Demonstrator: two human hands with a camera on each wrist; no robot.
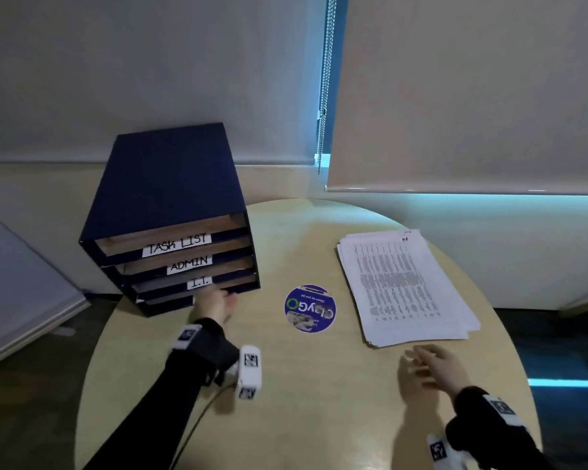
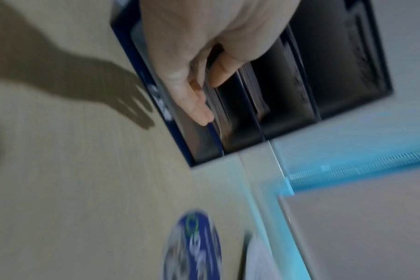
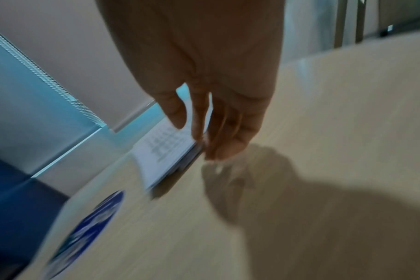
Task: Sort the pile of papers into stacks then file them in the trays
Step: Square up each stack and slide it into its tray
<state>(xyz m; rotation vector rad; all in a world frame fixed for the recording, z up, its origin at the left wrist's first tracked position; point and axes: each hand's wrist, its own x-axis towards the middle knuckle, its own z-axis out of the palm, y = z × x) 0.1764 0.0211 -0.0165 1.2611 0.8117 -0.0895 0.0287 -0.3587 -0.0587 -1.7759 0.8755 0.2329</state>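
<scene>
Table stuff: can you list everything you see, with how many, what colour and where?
Table: one, pale wood, round, under everything.
Tray box: one, dark blue, far left of table; labels TASK LIST, ADMIN, I.T.
Papers: one pile, white with print, right side.
Sticker: one, blue, round, between tray box and papers.
Blinds: two, beige, behind the table.
Left hand: one, fingers at a lower tray's front edge.
Right hand: one, open, beside the papers' near edge.
</scene>
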